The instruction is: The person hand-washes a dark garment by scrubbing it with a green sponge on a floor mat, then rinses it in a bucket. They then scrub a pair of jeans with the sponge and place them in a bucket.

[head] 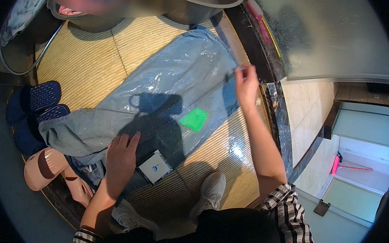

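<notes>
Wet blue jeans [171, 72] lie spread on the ribbed yellow floor in front of me. My left hand [122, 152] rests at their near left part, fingers slightly spread on or just over the grey-blue fabric. At the jeans' right edge is my right hand [246, 81], its fingertips pinched together; whether they hold some of the cloth cannot be made out. A green bar, apparently laundry soap [194, 119], lies on the denim between my hands. Just right of my left hand sits a square white drain cover or tile [155, 168] with a small blue mark.
Basins [96, 23] stand at the top, one with pink cloth; another large basin [195, 11] is beside it. A pink brush [259, 21] lies on the dark ledge. Navy slippers [44, 95] and pink slippers [45, 168] are at left, near a shower hose [32, 71].
</notes>
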The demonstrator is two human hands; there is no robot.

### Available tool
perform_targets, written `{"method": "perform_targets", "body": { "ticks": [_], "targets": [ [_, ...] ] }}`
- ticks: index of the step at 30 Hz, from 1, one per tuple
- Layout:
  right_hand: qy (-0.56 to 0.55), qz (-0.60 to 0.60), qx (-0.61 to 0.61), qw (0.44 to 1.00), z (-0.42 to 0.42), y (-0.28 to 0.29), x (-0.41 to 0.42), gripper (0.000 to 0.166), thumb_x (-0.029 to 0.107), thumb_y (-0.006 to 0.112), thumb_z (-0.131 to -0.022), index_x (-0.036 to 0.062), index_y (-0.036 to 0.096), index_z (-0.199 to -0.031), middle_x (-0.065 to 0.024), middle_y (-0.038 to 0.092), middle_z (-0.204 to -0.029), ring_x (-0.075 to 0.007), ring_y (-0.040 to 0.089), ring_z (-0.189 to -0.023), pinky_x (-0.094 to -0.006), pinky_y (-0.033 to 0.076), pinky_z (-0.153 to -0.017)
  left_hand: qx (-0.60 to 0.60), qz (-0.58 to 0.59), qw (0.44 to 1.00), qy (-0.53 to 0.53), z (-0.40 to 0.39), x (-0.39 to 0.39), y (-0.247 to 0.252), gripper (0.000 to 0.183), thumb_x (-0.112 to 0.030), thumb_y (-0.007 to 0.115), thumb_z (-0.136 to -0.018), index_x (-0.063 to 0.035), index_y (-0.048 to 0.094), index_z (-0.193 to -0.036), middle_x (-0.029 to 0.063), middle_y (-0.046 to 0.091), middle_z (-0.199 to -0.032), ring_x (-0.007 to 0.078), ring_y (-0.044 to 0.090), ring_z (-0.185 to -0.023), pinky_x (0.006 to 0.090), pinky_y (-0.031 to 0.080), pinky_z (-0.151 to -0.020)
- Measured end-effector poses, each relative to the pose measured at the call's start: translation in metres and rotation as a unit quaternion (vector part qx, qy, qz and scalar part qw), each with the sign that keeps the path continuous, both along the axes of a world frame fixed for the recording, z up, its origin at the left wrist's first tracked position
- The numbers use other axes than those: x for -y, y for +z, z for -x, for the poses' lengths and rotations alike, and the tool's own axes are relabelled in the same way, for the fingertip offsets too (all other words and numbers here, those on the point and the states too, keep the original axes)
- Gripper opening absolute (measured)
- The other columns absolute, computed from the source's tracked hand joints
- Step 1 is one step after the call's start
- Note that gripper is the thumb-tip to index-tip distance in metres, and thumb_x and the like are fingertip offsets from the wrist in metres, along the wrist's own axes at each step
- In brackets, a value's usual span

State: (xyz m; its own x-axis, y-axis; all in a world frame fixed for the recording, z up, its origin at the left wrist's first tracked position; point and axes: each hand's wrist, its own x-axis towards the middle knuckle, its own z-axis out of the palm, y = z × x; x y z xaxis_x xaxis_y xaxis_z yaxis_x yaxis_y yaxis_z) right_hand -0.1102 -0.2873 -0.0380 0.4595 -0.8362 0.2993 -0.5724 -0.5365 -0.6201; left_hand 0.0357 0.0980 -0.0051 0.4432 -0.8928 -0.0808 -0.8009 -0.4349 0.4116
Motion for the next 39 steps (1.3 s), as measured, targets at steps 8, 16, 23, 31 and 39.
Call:
{"method": "perform_targets", "body": {
  "ticks": [8,16,23,31,39],
  "targets": [
    [0.252,-0.011,-0.207,0.945,0.012,-0.012,-0.145,0.084,0.029,0.078,-0.066,0.0011,0.038,-0.135,-0.023,0.047,-0.12,-0.038,0.048,-0.108,-0.0441,0.044,-0.089,-0.058,-0.113,0.989,0.081,-0.023,-0.009,0.018,0.042,0.0,0.067,-0.068,-0.0051,0.065,-0.11,0.0158,0.055,-0.097,0.0341,0.054,-0.094,0.0407,0.045,-0.083],
    [0.256,-0.004,-0.472,0.844,-0.029,0.001,-0.164,0.107,0.026,0.075,-0.067,0.0175,0.008,-0.151,-0.0187,0.047,-0.104,-0.0335,0.048,-0.098,-0.0425,0.047,-0.082,-0.102,-0.138,0.981,0.089,-0.018,-0.016,0.006,0.045,0.002,0.066,-0.067,-0.006,0.062,-0.112,0.0169,0.056,-0.096,0.0381,0.058,-0.087,0.0431,0.048,-0.076],
    [0.275,0.124,-0.459,0.836,-0.019,0.001,-0.159,0.101,0.023,0.072,-0.069,0.0225,0.013,-0.15,-0.0153,0.048,-0.101,-0.0307,0.049,-0.097,-0.0441,0.048,-0.08,-0.171,-0.006,0.974,0.15,-0.03,-0.028,0.005,0.042,0.006,0.064,-0.064,-0.0021,0.061,-0.105,0.0162,0.058,-0.088,0.0334,0.057,-0.075,0.0359,0.047,-0.068],
    [0.314,-0.327,-0.288,0.844,0.012,0.044,-0.122,0.084,0.005,0.064,-0.067,0.0186,0.031,-0.143,-0.0143,0.055,-0.105,-0.0307,0.055,-0.104,-0.0374,0.044,-0.093,-0.195,0.104,0.971,0.09,-0.028,-0.017,0.025,0.048,0.011,0.059,-0.066,-0.0051,0.063,-0.111,0.013,0.053,-0.086,0.0308,0.055,-0.078,0.0323,0.046,-0.069],
    [0.287,-0.217,-0.115,0.926,-0.049,0.038,-0.133,0.078,0.012,0.072,-0.067,0.0164,0.04,-0.138,-0.0177,0.057,-0.114,-0.0298,0.057,-0.102,-0.0385,0.047,-0.089,-0.09,0.008,0.996,0.019,-0.005,-0.024,-0.025,0.033,-0.011,0.071,-0.07,-0.0116,0.071,-0.103,0.0118,0.052,-0.078,0.0292,0.053,-0.071,0.0392,0.044,-0.059]
  ]
}}
